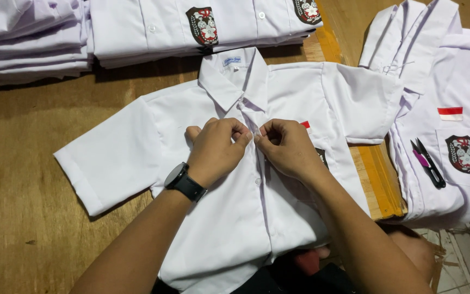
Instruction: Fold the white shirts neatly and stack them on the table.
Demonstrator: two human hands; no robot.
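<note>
A white short-sleeved shirt [229, 218] lies front up on a wooden table [23, 179], collar toward the far side. My left hand [217, 147], with a black watch on the wrist, pinches the shirt's front placket just below the collar. My right hand [286, 148] pinches the same placket from the other side, fingertips almost touching the left hand's. Part of the chest badge and a small red and white patch show beside my right hand.
Stacks of folded white shirts [191, 24] with chest badges line the far edge. Another pile of white shirts [452, 130] lies to the right, with small purple-handled thread snips [427, 162] on top. The table's right edge [382, 179] drops to a tiled floor.
</note>
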